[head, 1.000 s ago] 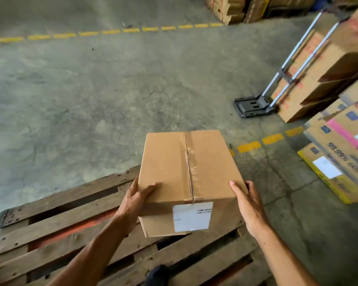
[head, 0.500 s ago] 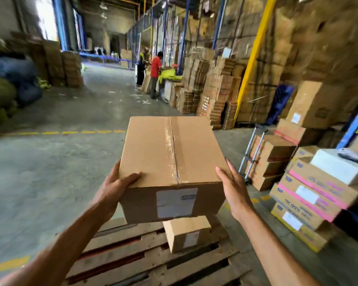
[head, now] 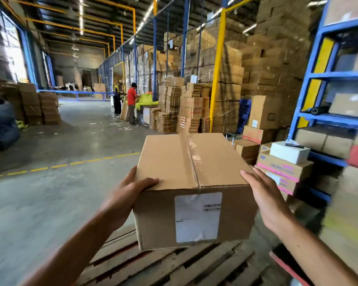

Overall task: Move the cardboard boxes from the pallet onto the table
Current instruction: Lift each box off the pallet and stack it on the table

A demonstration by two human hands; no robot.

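The left hand [head: 128,195] and right hand [head: 265,201] press flat against opposite sides of the taped brown cardboard box [head: 194,182], fingers clamped to carry it clear above the slatted wooden pallet [head: 174,265].

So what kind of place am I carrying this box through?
Most likely a warehouse: stacked cartons rise along the aisle, blue shelving holds more boxes, and a wooden pallet lies below the cardboard box in your hands.
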